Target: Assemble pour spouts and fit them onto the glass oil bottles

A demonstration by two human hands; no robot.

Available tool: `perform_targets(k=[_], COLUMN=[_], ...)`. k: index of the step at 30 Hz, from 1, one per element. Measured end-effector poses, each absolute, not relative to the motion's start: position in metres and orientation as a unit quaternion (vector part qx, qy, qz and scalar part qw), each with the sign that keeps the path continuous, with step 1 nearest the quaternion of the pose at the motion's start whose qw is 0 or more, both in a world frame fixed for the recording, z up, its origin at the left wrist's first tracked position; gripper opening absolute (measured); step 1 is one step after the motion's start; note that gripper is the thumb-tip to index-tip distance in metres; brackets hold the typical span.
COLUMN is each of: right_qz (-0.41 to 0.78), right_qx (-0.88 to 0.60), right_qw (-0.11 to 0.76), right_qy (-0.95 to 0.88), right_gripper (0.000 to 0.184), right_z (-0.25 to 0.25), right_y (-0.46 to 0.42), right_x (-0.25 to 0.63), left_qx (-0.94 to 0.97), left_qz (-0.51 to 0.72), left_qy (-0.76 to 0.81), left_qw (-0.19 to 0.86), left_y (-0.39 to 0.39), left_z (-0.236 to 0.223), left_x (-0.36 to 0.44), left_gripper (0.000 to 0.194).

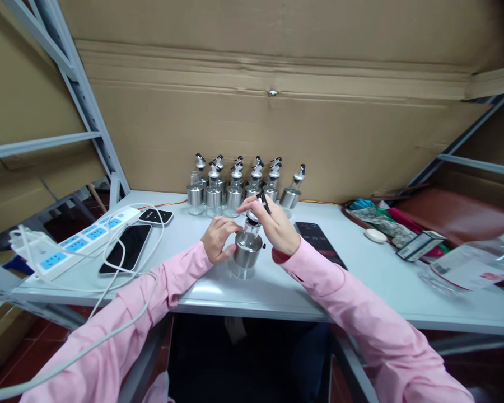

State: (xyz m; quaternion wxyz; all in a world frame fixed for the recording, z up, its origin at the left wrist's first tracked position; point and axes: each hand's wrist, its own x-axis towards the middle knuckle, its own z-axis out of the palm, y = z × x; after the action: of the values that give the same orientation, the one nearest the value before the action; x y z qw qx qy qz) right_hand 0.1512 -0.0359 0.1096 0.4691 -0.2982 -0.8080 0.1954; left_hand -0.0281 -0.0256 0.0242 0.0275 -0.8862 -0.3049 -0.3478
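A glass oil bottle [247,254] with a brushed steel sleeve stands upright near the front edge of the table, below my hands. My right hand [277,224] lies over its pourer top, fingers stretched out to the left. The black tip of the pourer [263,202] pokes up past the fingers; the rest of the top is mostly hidden. To the bottle's left is my left hand [221,238], fingers loosely bent and apart, with the thumb at the glass. Behind them stand several similar bottles [213,197], most with silver and black pourers.
At left lie a white power strip [86,240], a dark phone [126,249], a small black device [155,216] and white cables. A phone with a timer [319,242] is right of my hand. Farther right are a white oval object [375,235], a small box [421,245] and a plastic bottle [476,263]. Cardboard [277,123] forms the back.
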Motion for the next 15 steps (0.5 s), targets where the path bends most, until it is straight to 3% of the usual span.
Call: perform_targets(k=[11, 15], right_qz=[0.195, 0.137], right_qx=[-0.315, -0.351], right_qw=[0.433, 0.368], right_qy=[-0.822, -0.850], right_gripper=[0.050, 0.049], right_z=[0.106, 0.108], right_y=[-0.041, -0.045], right_x=[0.154, 0.159], left_qx=[-0.886, -0.882], left_qz=[-0.418, -0.430], left_qy=[-0.196, -0.181], left_qw=[0.048, 0.061], left_y=[-0.028, -0.026], left_z=[0.021, 0.019], left_x=[-0.012, -0.009], left_gripper=[0.052, 0.054])
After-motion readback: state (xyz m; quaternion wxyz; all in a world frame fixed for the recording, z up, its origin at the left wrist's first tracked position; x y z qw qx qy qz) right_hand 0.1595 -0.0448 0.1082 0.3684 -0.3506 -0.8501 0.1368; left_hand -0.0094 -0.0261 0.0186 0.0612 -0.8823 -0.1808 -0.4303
